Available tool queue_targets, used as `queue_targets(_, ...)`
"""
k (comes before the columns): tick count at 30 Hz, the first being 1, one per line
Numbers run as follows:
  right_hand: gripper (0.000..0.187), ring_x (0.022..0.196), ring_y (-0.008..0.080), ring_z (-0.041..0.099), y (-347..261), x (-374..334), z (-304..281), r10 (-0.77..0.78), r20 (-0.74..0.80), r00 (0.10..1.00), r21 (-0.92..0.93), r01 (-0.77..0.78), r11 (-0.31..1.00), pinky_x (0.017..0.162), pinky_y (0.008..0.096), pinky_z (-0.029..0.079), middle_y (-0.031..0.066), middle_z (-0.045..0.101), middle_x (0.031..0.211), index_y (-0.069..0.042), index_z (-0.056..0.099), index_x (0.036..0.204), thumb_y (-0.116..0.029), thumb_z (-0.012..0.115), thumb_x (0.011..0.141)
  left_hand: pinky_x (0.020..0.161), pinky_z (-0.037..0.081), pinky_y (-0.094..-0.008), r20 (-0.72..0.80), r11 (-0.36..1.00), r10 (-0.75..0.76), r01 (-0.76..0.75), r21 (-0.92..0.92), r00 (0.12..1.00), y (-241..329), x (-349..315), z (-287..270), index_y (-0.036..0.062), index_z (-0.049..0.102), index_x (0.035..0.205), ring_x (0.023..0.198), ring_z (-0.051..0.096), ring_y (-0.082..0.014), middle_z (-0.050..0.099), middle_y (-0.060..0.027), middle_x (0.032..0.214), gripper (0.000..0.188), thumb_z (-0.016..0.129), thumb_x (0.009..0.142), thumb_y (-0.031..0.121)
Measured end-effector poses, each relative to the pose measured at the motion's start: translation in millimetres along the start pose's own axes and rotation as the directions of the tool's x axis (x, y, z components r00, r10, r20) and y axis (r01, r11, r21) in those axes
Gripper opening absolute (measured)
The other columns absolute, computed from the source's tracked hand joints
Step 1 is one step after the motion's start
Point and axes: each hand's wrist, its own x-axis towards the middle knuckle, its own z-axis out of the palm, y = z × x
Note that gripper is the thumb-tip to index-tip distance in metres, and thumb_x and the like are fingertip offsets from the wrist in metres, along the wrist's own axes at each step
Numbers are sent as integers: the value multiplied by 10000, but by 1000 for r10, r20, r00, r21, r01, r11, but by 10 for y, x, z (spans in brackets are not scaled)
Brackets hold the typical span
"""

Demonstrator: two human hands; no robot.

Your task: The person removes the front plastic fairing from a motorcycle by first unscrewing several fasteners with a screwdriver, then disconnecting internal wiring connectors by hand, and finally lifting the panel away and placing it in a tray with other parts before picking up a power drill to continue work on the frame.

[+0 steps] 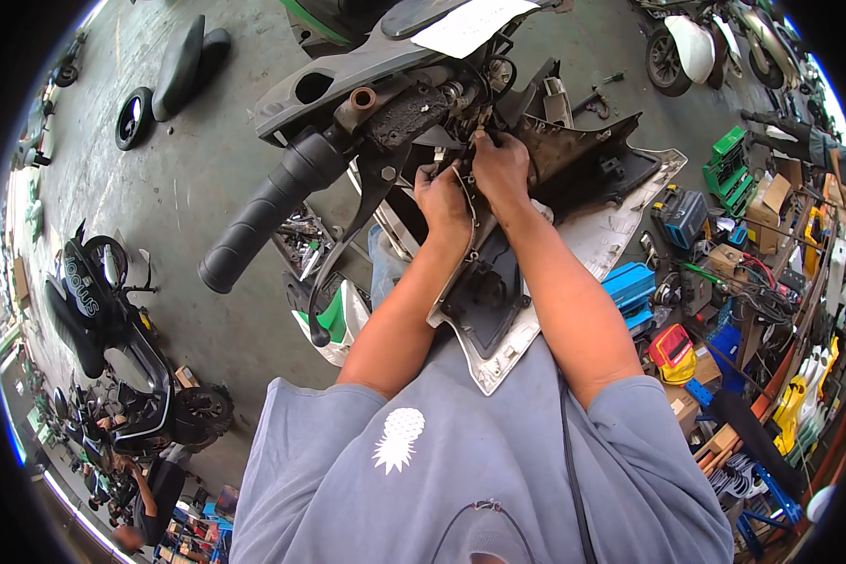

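The left hand (pixel 444 201) and right hand (pixel 502 169) are working at the far end of the white-edged panel (pixel 600 246), right of the handlebar grip (pixel 274 209); fingers are curling, closure and hold I cannot tell; the panel is seeming light, stiff, brittle, favouring rim holds

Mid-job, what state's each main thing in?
Left hand: fingers curled, hold unclear
Right hand: fingers curled, hold unclear
White-edged black plastic panel: smudged
Black ribbed rubber handlebar grip: mounted, unheld
Curved black brake lever: released
Long black seat: lying on floor
White rectangular paper sheet: unfolded
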Motion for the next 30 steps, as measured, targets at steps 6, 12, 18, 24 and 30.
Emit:
queue_targets(6,275,704,191,598,46,167,-88,133,249,959,275,-201,940,691,352,475,120,646,783,47,656,944,-203,601,843,619,534,-305,113,972,-130,149,-182,985,8,14,-81,29,485,968,703,605,-179,593,-83,837,189,531,809,-61)
queue_targets(12,260,705,251,625,116,92,-219,-122,220,968,67,110,992,672,377,480,153,657,778,33,668,905,-208,614,824,654,495,-300,308,994,-104,110,-1,946,37,100,-133,27,509,1037,726,581,-159,572,-55,817,217,533,835,102)
queue_targets(18,215,832,371,622,84,1,-253,-368,182,912,-245,405,881,757,429,484,220,649,876,-13,670,915,-173,588,797,740,457,-284,336,970,-198,233,-65,921,54,193,-54,22,523,1058,795,573,-153,595,-47,868,271,607,827,135)
queue_targets(24,187,880,349,589,-2,-90,-442,-642,-44,765,-524,529,667,778,400,466,139,635,859,-58,613,935,-178,626,791,890,391,-265,247,987,-21,-19,157,969,120,88,-50,-26,540,1172,1014,548,-153,609,-82,1109,421,623,842,222)
queue_targets(30,153,863,350,600,222,18,-568,-576,15,817,-425,527,736,753,423,471,134,641,871,-66,608,902,-185,612,807,899,402,-271,298,980,47,-101,170,953,-105,221,-269,-59,329,1316,1020,549,-201,579,-116,1135,649,672,849,234)
